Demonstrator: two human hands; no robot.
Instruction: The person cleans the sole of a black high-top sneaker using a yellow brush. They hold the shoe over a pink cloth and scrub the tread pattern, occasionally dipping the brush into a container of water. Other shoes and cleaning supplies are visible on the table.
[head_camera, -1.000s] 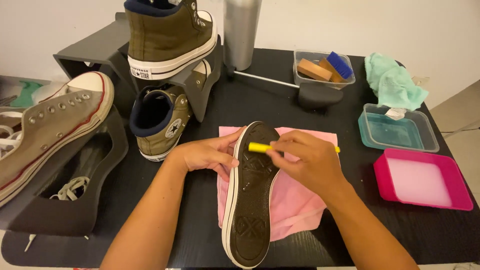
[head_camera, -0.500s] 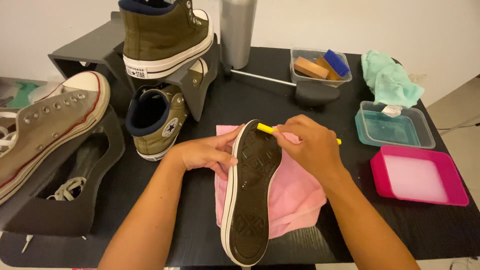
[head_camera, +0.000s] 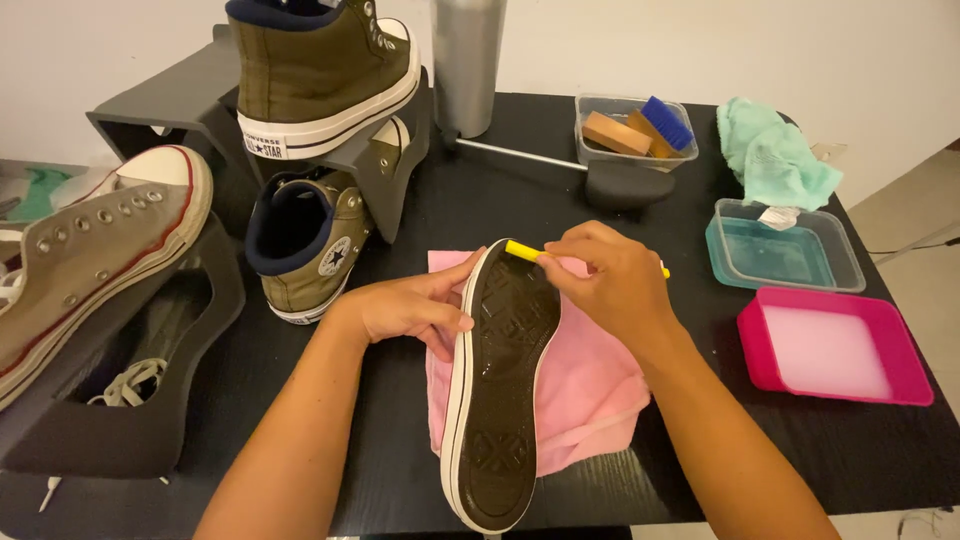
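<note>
Left hand (head_camera: 415, 310) clamps the upturned shoe (head_camera: 498, 385) on the pink cloth (head_camera: 590, 385), right hand (head_camera: 610, 280) pinching a yellow brush (head_camera: 522, 249) at the toe: best scrubbed short, sole steady

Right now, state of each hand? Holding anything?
Left hand: closed on the side of the upturned shoe, steadying it on the pink cloth.
Right hand: closed on a yellow brush at the sole's toe.
</note>
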